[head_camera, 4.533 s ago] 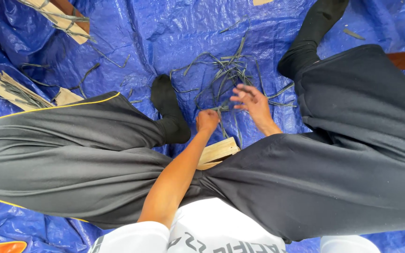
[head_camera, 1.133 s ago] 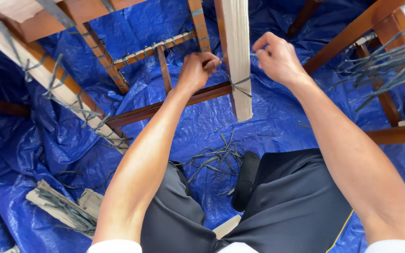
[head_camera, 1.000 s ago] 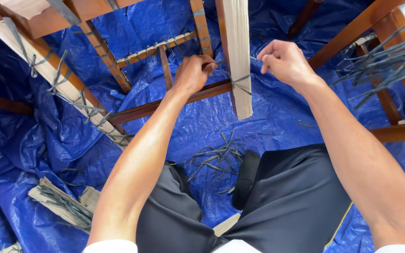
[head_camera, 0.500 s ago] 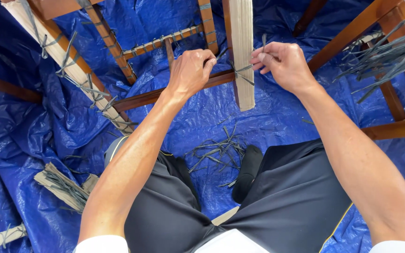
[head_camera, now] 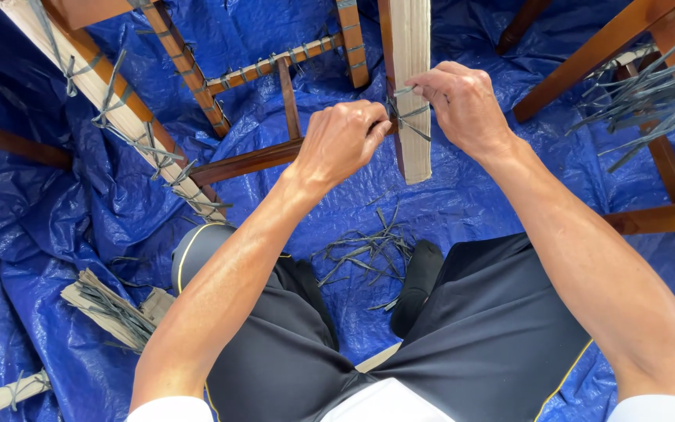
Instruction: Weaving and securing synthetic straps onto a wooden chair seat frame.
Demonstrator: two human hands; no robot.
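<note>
Head view: left hand [head_camera: 343, 141] fisted, fingers curled tight on the end of a thin grey strap [head_camera: 409, 113], just left of the pale wrapped wooden rail [head_camera: 413, 86]. Right hand [head_camera: 462, 105] sits against the rail's right side, thumb and forefinger pinched shut on the same strap where it wraps the rail. Strap loops round the rail at hand height, near its lower end; the rail hangs upright in frame centre-top, above the blue tarp [head_camera: 478, 195]. Both hands close together, the rail between them. Behind the left hand, a dark brown crossbar [head_camera: 251, 162] runs to a second wrapped rail [head_camera: 130, 117] on the left, tied with grey straps along its length. Loose strap offcuts [head_camera: 365, 250] lie on the tarp between the person's knees, below the hands. More grey straps [head_camera: 650, 90] bunch on the chair frame at far right. A cardboard bundle [head_camera: 111, 312] lies at lower left.
</note>
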